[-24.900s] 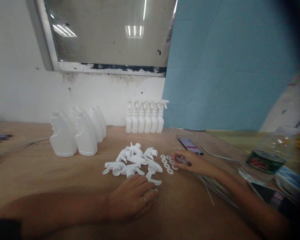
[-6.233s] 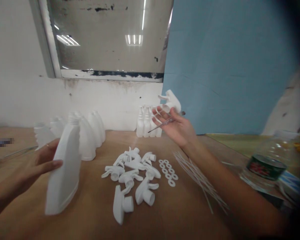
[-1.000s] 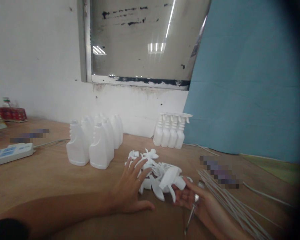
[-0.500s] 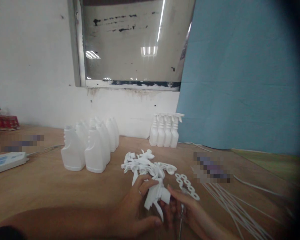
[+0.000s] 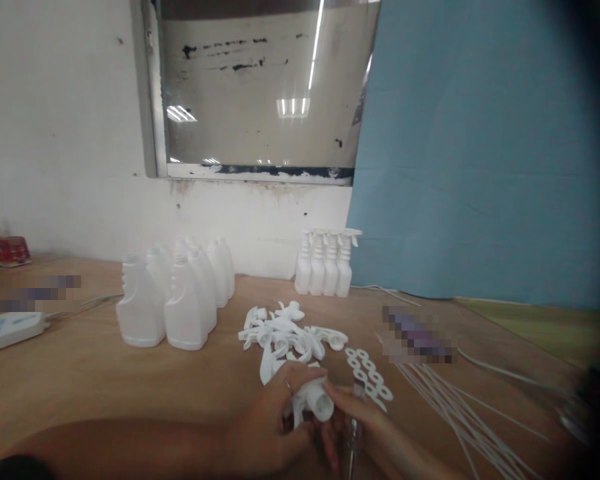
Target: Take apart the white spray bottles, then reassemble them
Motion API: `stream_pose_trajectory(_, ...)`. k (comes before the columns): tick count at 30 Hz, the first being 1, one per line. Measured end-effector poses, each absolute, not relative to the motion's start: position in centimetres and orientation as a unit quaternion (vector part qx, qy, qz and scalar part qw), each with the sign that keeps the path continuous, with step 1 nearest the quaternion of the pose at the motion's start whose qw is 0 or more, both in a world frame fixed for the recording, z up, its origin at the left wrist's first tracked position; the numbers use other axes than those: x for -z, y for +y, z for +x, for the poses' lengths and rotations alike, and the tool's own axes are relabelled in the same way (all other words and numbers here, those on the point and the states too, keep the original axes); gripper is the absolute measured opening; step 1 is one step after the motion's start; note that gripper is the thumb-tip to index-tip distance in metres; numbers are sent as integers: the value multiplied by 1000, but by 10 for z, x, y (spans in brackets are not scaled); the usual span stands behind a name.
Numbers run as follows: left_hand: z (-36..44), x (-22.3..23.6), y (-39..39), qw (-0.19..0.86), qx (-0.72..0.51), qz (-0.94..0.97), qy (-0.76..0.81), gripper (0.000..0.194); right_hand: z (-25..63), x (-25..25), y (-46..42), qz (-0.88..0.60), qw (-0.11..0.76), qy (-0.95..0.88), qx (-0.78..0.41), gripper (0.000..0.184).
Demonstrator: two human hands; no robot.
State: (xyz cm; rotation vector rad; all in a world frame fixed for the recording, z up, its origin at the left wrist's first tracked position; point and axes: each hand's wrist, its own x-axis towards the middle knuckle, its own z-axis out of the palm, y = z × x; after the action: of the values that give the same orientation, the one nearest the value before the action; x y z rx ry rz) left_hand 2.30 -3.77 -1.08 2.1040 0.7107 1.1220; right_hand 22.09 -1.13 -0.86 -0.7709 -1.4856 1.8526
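Observation:
My left hand [image 5: 273, 417] is closed around a white trigger spray head [image 5: 314, 399], whose round collar opening points toward me. Against the collar's right side rest the fingertips of my right hand [image 5: 367, 420]. That hand also grips a screwdriver [image 5: 353, 440] with a clear handle and a thin metal shaft pointing down toward me. Some of the right fingers are hidden behind the spray head and in shadow. Just beyond my hands lies a pile of white trigger spray heads [image 5: 285, 333]. White ring washers [image 5: 367, 373] lie in rows to the right of it.
Several white bottles without tops [image 5: 185, 307] stand at the left. Bottles with spray heads [image 5: 324, 270] stand by the wall. Thin white tubes [image 5: 445, 393] lie at the right. A white power strip [image 5: 13, 332] is at far left; a blue curtain [image 5: 470, 153] hangs behind.
The spray head has turned in my left hand, so its collar opening now faces me and its trigger is mostly covered. My right hand stays beside it with the screwdriver. The view has shifted slightly.

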Motion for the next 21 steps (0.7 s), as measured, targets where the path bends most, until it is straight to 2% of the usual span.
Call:
stream_pose_trajectory(4, 25, 13, -33, 394, -420, 776, 256, 54, 222, 10, -12, -290, 310, -573, -701, 70)
stream_pose_trajectory(9, 27, 15, -26, 572, -423, 675, 196, 50, 223, -3, -13, -335, 293, -578, -683, 81)
stream_pose_trajectory(14, 23, 23, -21, 616, -401, 637, 232, 56, 231, -15, -11, -361, 285, -592, -662, 93)
stream_pose_trajectory(17, 22, 28, -18, 628, -399, 628, 227, 61, 234, -25, -16, -318, 297, -616, -657, 85)
stream_pose_trajectory(21, 22, 27, -18, 623, -383, 630, 262, 64, 238, -44, -24, -244, 362, -675, -595, 58)
